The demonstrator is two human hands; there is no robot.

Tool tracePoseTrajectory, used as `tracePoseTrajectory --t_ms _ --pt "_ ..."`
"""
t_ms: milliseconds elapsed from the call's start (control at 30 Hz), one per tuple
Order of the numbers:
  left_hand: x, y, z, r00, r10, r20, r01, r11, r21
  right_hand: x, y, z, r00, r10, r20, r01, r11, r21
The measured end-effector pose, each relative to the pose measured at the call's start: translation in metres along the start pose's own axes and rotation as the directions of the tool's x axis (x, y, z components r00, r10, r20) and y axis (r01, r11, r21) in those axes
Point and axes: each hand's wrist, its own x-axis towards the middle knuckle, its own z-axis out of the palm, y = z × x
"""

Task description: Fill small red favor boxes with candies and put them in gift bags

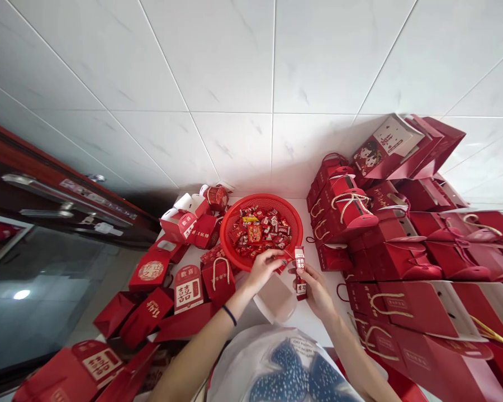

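In my right hand (317,289) is a narrow red-and-white packet (300,273) with Chinese print, held upright between thumb and fingers. My left hand (268,269), a dark band on its wrist, is just left of it at the basket's front rim. Its fingers are pinched together near a small bit of red; what they hold is hard to make out. Below both hands stands an open box (275,300), its pale inside facing up. Beyond them sits a red plastic basket (225,237) filled with wrapped sweets (255,233), mostly red, one yellow.
Many red gift boxes with cord handles (396,301) are stacked along the right. More red boxes (188,287) crowd the left side of the white table (245,310). A tiled wall (235,145) rises behind. At far left is a dark door (67,201) with a metal handle.
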Motion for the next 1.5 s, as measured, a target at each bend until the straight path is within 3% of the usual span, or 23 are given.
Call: tracePoseTrajectory --t_ms 100,200,300,367,467,500,600,700,867,1000,1133,1233,1333,1500 --pt "-0.027 -0.007 0.023 1.000 -0.001 0.029 0.003 0.999 -0.045 -0.002 0.009 0.004 1.000 0.013 -0.015 -0.011 0.997 0.078" --pt "-0.031 -0.015 0.029 0.995 0.020 0.101 -0.020 1.000 0.004 -0.005 0.016 -0.002 0.999 0.021 -0.027 -0.019 0.995 0.102" --pt "-0.010 -0.019 0.017 0.985 0.085 0.148 -0.105 0.985 0.135 -0.007 0.017 -0.013 0.996 0.022 -0.086 -0.013 0.995 0.094" --pt "0.016 -0.017 0.008 0.988 0.141 0.059 -0.152 0.942 0.299 -0.008 0.014 -0.018 0.992 0.021 -0.128 -0.008 0.995 0.098" --pt "0.058 -0.014 0.003 0.994 0.103 -0.043 -0.051 0.761 0.647 -0.009 0.009 -0.019 0.990 0.006 -0.139 0.009 0.995 0.102" --pt "0.070 -0.014 0.004 0.995 0.086 -0.050 -0.028 0.723 0.690 -0.009 0.007 -0.018 0.991 0.000 -0.134 0.013 0.995 0.102" --pt "0.093 -0.019 0.014 0.996 0.059 -0.065 0.010 0.656 0.754 -0.010 0.004 -0.013 0.994 -0.023 -0.103 0.031 0.996 0.084" --pt "0.100 -0.026 0.022 0.995 0.051 -0.088 0.038 0.621 0.783 -0.013 0.004 -0.011 0.995 -0.052 -0.079 0.056 0.997 0.059" --pt "0.100 -0.021 0.010 0.997 0.055 -0.046 0.000 0.642 0.767 -0.014 0.006 -0.021 0.993 -0.050 -0.111 0.056 0.997 0.053" --pt "0.078 -0.010 -0.009 0.998 0.066 -0.007 -0.041 0.709 0.704 -0.012 0.006 -0.031 0.995 -0.052 -0.087 0.056 0.998 0.036" --pt "0.023 -0.003 -0.025 0.977 0.054 0.205 -0.150 0.859 0.490 -0.011 0.005 -0.034 0.992 -0.064 -0.107 0.070 0.996 0.055" --pt "-0.020 -0.005 -0.032 0.950 -0.034 0.310 -0.144 0.835 0.531 -0.011 0.005 -0.033 0.995 -0.061 -0.081 0.064 0.997 0.047" --pt "-0.049 -0.015 -0.033 0.955 -0.037 0.293 -0.166 0.752 0.637 -0.014 0.007 -0.031 0.997 -0.063 -0.041 0.064 0.998 0.020" --pt "-0.066 -0.037 -0.037 0.987 0.075 0.139 -0.151 0.708 0.690 -0.024 0.012 -0.027 0.991 -0.126 -0.043 0.122 0.990 -0.074"
